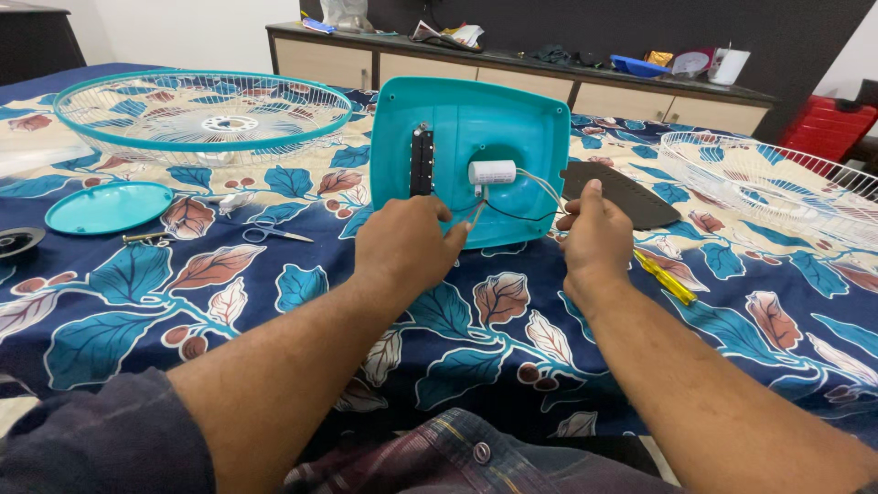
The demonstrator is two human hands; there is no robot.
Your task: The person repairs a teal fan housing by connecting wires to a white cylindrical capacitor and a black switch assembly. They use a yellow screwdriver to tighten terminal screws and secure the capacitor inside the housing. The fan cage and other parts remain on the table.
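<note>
While the teal fan housing (471, 169) stands tilted on its lower edge near the middle of the leaf-printed bedsheet (137, 302), its hollow inner side faces the camera, showing a black switch strip (422, 161) at left and a white cylindrical capacitor (492, 171) at centre with thin black and white wires (540, 194) trailing from it. Judged from this arrangement, the likeliest fault is a wire tugged loose from the capacitor, caused by pulling on leads that are slender and short; a second risk is the housing toppling (it rests on soft bedding and appears steadied only by the hands). The left hand (407, 247) reaches forward with fingers curled closed at the lower rim of the housing, seemingly pinching wire ends, though what exactly it grips cannot be told. The right hand (594, 240) is loosely closed with the thumb raised, apparently holding the white lead just right of the housing. Both forearms extend straight from the lower frame, wrists level. A yellow-handled screwdriver (666, 278) lies just beside the right wrist; small scissors (270, 231) and a teal round cover (108, 207) lie to the left, with a teal-rimmed wire guard (203, 114) beyond and a white wire guard (777, 183) at far right.
</note>
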